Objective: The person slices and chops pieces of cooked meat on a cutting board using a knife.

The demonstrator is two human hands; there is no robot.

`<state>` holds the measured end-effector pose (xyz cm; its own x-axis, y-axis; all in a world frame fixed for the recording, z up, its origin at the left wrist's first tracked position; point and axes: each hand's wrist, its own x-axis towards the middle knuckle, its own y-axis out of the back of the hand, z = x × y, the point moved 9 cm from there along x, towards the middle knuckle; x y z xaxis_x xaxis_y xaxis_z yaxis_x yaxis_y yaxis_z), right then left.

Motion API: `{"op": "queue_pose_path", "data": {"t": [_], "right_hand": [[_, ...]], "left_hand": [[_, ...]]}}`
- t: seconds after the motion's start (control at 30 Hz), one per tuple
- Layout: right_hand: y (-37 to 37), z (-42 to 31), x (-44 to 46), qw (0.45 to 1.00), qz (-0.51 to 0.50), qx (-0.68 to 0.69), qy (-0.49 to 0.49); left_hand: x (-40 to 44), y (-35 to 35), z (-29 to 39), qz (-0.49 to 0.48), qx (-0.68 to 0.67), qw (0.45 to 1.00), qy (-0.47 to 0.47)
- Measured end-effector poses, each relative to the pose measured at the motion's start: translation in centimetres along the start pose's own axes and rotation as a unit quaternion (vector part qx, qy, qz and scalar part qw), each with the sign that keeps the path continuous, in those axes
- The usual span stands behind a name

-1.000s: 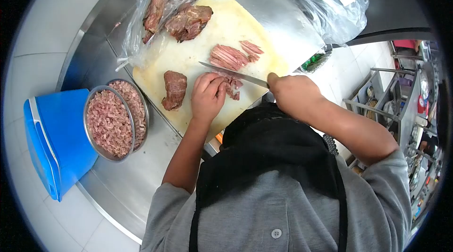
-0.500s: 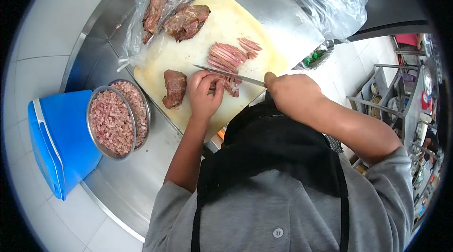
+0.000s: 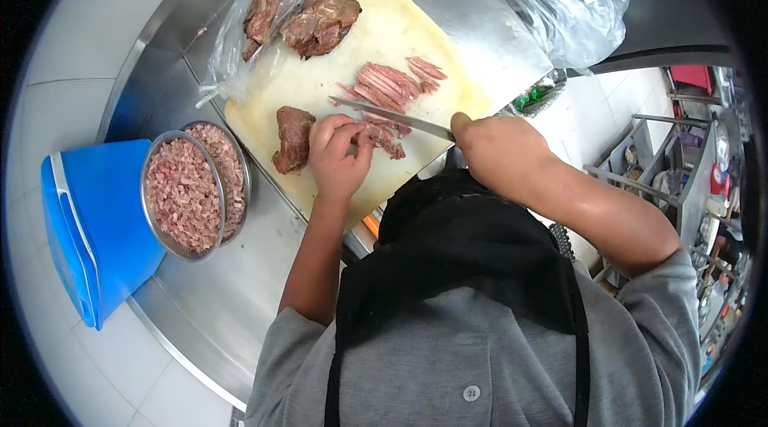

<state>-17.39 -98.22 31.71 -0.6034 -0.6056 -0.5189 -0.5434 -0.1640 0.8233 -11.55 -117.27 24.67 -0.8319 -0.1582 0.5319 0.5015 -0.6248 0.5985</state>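
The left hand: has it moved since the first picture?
Yes. Against the cutting board, the left hand has shifted leftward in the view, toward the large brown meat piece.

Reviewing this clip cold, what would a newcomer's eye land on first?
Probably the bright blue cooler at the picture's left, beside two metal bowls of diced meat. Next, perhaps the knife in the right hand, its blade beside the meat strips on the pale cutting board near the centre.
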Motion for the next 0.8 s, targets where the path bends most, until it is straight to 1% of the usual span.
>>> {"op": "queue_pose_path", "data": {"t": [0.07, 0.1, 0.13, 0.17, 0.2, 0.3, 0.37, 0.5, 0.57, 0.67, 0.73, 0.8], "right_hand": [[-0.8, 0.2, -0.1, 0.999, -0.027, 0.007, -0.017], [-1.4, 0.0, 0.1, 0.999, -0.029, 0.007, -0.017], [-2.1, 0.2, 0.5, 0.999, -0.034, 0.007, -0.038], [-2.5, 0.6, 0.8, 0.997, -0.040, 0.007, -0.060], [-2.5, 0.7, 0.7, 0.997, -0.042, 0.006, -0.062], [-1.4, 0.3, 0.3, 0.997, -0.067, 0.001, -0.047], [-1.0, 0.5, 0.4, 0.997, -0.052, -0.006, -0.048], [-4.3, 0.9, 2.4, 0.996, -0.070, 0.008, -0.051], [-4.6, 0.7, 3.5, 0.998, -0.048, 0.013, -0.031], [-2.6, 0.5, 3.0, 0.999, -0.022, 0.032, -0.014], [-1.3, 0.2, 2.4, 0.999, -0.015, 0.038, -0.008], [-1.9, 0.2, 1.3, 0.998, -0.052, 0.026, -0.025]], "left_hand": [[0.2, 0.1, 0.2, -0.006, 0.004, 1.000, -0.008], [0.4, -0.5, 0.4, -0.030, -0.006, 0.999, -0.016], [0.5, -1.2, 0.5, -0.053, -0.017, 0.998, -0.024], [0.5, -1.6, 0.2, -0.052, -0.019, 0.998, -0.022], [0.2, -2.0, 0.1, -0.052, -0.021, 0.998, -0.028], [0.0, -2.5, -0.2, -0.049, -0.022, 0.998, -0.031], [-0.1, -2.4, -0.4, -0.049, -0.021, 0.998, -0.025], [-0.2, -3.1, -0.6, -0.069, -0.018, 0.997, -0.026], [0.2, -3.2, -0.5, -0.066, -0.008, 0.997, -0.037], [0.1, -2.8, 0.0, -0.071, -0.011, 0.996, -0.048], [0.0, -2.5, -0.7, -0.072, -0.043, 0.996, 0.006], [0.2, -2.8, -0.5, -0.080, -0.034, 0.996, -0.005]]}}
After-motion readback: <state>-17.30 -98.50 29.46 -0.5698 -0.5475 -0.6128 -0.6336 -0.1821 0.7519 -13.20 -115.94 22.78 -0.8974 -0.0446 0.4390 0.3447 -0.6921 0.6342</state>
